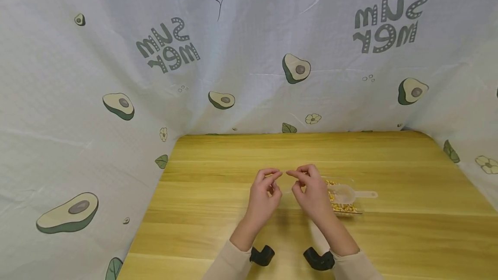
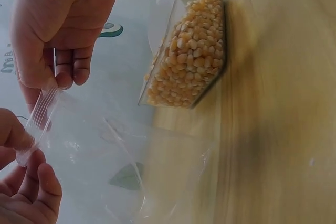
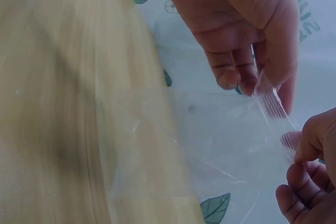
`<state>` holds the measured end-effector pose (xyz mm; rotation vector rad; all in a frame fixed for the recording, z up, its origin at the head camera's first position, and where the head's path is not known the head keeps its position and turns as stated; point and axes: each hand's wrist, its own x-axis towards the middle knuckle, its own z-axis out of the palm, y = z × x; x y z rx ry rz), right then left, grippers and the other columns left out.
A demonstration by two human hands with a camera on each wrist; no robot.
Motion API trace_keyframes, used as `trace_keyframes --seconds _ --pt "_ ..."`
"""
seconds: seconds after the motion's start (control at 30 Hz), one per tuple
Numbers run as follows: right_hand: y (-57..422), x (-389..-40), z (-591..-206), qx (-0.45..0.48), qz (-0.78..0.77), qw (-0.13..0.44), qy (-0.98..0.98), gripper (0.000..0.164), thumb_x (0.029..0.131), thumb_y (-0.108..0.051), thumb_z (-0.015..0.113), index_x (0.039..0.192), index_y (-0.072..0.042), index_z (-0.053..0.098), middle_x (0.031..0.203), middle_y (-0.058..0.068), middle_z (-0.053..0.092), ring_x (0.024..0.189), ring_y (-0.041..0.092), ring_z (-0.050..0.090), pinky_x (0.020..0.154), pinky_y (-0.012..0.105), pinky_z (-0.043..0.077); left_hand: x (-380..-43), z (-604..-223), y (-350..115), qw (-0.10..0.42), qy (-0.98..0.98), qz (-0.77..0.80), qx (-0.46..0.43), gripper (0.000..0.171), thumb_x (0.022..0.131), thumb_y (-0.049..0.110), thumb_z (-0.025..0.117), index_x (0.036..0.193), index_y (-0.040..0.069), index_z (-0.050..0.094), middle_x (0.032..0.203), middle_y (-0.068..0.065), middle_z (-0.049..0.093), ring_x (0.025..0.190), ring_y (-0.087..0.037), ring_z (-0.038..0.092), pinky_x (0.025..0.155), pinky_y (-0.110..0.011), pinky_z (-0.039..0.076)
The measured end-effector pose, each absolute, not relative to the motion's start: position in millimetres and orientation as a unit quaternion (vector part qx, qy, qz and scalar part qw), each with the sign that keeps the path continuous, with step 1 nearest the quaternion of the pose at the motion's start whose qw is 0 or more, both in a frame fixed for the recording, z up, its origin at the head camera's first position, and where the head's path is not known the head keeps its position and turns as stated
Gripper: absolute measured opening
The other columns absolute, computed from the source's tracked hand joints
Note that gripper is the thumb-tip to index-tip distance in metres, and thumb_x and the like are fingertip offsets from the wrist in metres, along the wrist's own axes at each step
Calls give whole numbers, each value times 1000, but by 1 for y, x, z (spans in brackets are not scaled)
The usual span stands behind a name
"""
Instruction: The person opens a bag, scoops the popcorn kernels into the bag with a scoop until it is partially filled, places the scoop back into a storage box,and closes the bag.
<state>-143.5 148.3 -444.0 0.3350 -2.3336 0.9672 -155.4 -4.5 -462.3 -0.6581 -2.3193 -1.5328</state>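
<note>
A clear plastic zip bag [image 2: 100,156] hangs from both hands, with its ridged zip strip along the top edge. My left hand [image 1: 262,198] pinches one end of the strip between thumb and fingers. At the other end, my right hand [image 1: 315,195] pinches the same strip. The bag [image 3: 210,135] looks flat and holds nothing visible. Just right of my right hand stands a clear box [image 2: 185,66] of yellow corn kernels [image 2: 191,51], partly hidden by that hand in the head view. A translucent scoop [image 1: 344,194] lies on the kernels, its handle pointing right.
The wooden table [image 1: 206,176] spreads beneath both hands. Behind it and at its sides hangs a pale curtain [image 1: 249,55] printed with avocados. Black curved wrist mounts [image 1: 263,255] sit at both sleeves.
</note>
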Motion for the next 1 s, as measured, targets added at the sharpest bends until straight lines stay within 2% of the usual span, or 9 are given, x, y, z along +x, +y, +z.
trace_keyframes --seconds 0.17,0.3,0.5,0.77,1.0 --pt "151 -145 -448 116 383 270 -876 31 77 17 61 96 -1 78 96 14 60 69 12 48 61 24 44 -154 -466 -5 152 -805 -538 -199 29 90 -6 61 115 1 74 121 -9 68 82 -9 60 66 -18 52" --pt "154 -147 -449 111 396 258 -874 29 79 15 61 94 -2 78 96 12 59 69 11 45 61 23 43 -154 -466 -6 142 -797 -556 -189 28 90 -6 61 113 3 75 119 -8 70 84 -11 63 66 -18 52" --pt "157 -148 -451 114 403 250 -873 27 80 12 63 96 -3 78 96 10 59 68 12 47 59 23 44 -156 -468 -6 118 -786 -580 -178 30 91 -4 61 118 4 73 121 -8 70 84 -11 61 69 -18 52" --pt "158 -148 -453 134 410 275 -859 29 80 11 68 102 -6 77 101 11 60 70 12 51 59 30 49 -160 -473 -6 93 -768 -607 -181 38 92 -5 59 127 7 69 129 -6 64 88 -7 57 72 -19 52" --pt "165 -144 -457 123 427 286 -849 30 83 9 68 107 -7 76 104 11 60 72 3 48 60 23 47 -159 -475 -6 87 -768 -610 -172 40 91 -6 61 128 8 68 131 -8 64 88 -11 58 71 -17 50"
